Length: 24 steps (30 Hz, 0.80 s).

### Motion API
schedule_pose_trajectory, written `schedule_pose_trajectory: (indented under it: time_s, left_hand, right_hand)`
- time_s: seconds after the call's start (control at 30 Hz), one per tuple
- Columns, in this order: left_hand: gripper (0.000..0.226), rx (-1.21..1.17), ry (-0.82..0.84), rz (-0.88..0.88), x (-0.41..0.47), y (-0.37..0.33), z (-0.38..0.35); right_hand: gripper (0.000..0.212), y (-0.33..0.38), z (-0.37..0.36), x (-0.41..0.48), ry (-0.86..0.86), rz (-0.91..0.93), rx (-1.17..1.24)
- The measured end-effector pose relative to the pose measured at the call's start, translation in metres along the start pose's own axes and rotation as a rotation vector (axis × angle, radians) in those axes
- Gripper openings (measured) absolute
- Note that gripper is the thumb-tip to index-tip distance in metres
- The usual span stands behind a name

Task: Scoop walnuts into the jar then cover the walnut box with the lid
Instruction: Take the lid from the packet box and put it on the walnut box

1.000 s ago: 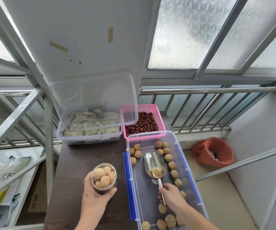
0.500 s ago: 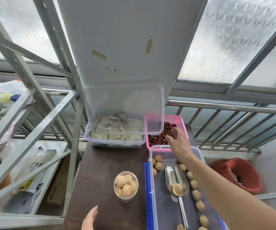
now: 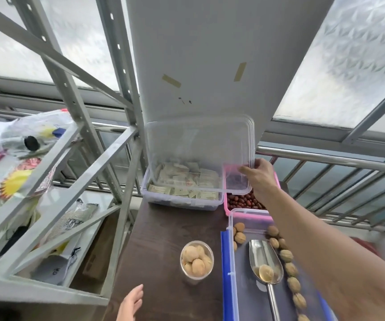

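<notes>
A clear jar full of walnuts stands on the dark table. To its right is the clear walnut box with blue clips; several walnuts lie along its sides. A metal scoop rests inside it with one walnut in its bowl. The clear lid leans upright against the white wall behind a box of packets. My right hand reaches far forward and pinches the lid's right edge. My left hand hovers low at the table's near edge, fingers apart, holding nothing.
A clear box of paper packets stands at the back of the table. A pink basket of red dates sits beside it. Grey metal shelving with bags stands left. A steel railing runs right.
My right hand let go of the scoop, reached over the date basket and took the lid's edge. My left hand released the jar and drew back. The view tilted up.
</notes>
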<state>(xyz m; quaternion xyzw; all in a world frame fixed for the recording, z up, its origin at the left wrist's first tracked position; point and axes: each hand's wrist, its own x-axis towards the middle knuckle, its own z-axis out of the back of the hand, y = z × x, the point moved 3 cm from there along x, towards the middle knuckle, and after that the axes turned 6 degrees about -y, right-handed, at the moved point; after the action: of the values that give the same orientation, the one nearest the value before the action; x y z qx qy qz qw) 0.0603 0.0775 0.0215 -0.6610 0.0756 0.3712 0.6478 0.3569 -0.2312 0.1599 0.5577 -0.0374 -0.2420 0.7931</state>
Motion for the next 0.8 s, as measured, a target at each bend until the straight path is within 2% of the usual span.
schedule_pose_trajectory:
  time_s: [0.03, 0.07, 0.1, 0.2, 0.3, 0.37, 0.47, 0.53, 0.6, 0.67, 0.8]
  left_hand:
    - [0.071, -0.014, 0.136, -0.021, -0.01, -0.02, -0.008]
    - [0.085, 0.051, 0.12, -0.098, -0.014, -0.039, -0.006]
    - [0.09, 0.096, 0.088, -0.154, -0.021, -0.062, -0.01]
    - [0.095, 0.387, -0.064, -0.552, -0.031, -0.114, -0.003]
    - [0.078, 0.387, -0.142, -0.799, -0.047, -0.189, -0.014]
    - [0.077, 0.388, -0.188, -0.965, -0.061, -0.237, -0.024]
    - [0.092, 0.425, -0.208, -1.189, -0.084, -0.287, -0.048]
    - [0.1, 0.493, -0.131, -1.291, -0.101, -0.302, -0.067]
    - [0.088, 0.526, 0.04, -1.309, -0.117, -0.299, -0.087]
    - [0.068, 0.535, 0.166, -1.237, -0.135, -0.282, -0.106]
    - [0.031, 0.349, 0.097, -1.183, -0.175, -0.243, -0.14]
  right_hand:
    - [0.031, 0.005, 0.005, -0.006, 0.003, 0.032, 0.009]
    - [0.032, 0.01, 0.01, -0.013, 0.012, 0.07, 0.02]
    - [0.032, 0.017, 0.016, -0.02, 0.016, 0.12, 0.011]
    - [0.026, 0.044, 0.05, -0.046, -0.042, 0.348, -0.077]
    - [0.026, 0.082, 0.1, -0.083, -0.111, 0.579, -0.178]
    - [0.028, 0.107, 0.138, -0.112, -0.122, 0.698, -0.25]
    - [0.034, 0.137, 0.192, -0.155, -0.095, 0.86, -0.363]
    - [0.04, 0.151, 0.223, -0.179, -0.082, 0.941, -0.413]
    - [0.041, 0.16, 0.248, -0.199, -0.074, 1.006, -0.426]
    - [0.041, 0.163, 0.269, -0.212, -0.096, 1.097, -0.413]
    - [0.053, 0.154, 0.303, -0.223, -0.188, 1.267, -0.346]
